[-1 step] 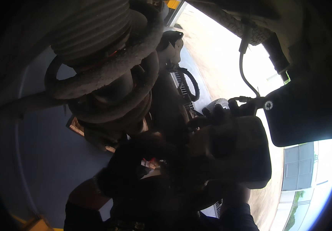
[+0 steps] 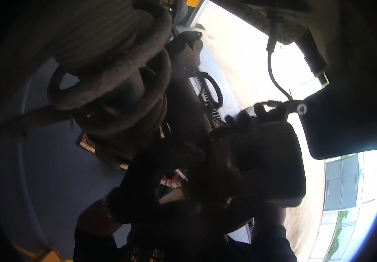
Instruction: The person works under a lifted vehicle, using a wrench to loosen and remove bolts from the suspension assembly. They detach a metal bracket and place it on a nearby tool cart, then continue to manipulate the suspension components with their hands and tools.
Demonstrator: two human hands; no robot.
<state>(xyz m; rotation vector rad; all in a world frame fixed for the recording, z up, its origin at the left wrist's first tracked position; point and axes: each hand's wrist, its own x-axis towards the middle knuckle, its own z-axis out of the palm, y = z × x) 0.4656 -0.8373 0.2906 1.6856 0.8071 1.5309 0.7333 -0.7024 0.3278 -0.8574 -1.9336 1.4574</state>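
Plainly dark, round-cornered boxy part [image 2: 280, 168]

Floor [image 2: 57, 183]: grey, smooth, partly hidden. Pale line [image 2: 21, 144] lengthwise on its left side. Slotted strip [image 2: 204, 94], dark and light, near the right edge; pale ground [image 2: 225, 43] beyond. Box [image 2: 87, 143], brown, half hidden; contact with floor unclear. Yellow block [image 2: 50, 254], near left corner.

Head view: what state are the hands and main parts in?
Left hand: in deep shadow, grip unclear
Right hand: fingers at the dark block's upper edge, grip unclear
Dark block: upright, mostly shadowed
Thick coil: dusty-looking
Thin cable: bent in a curve
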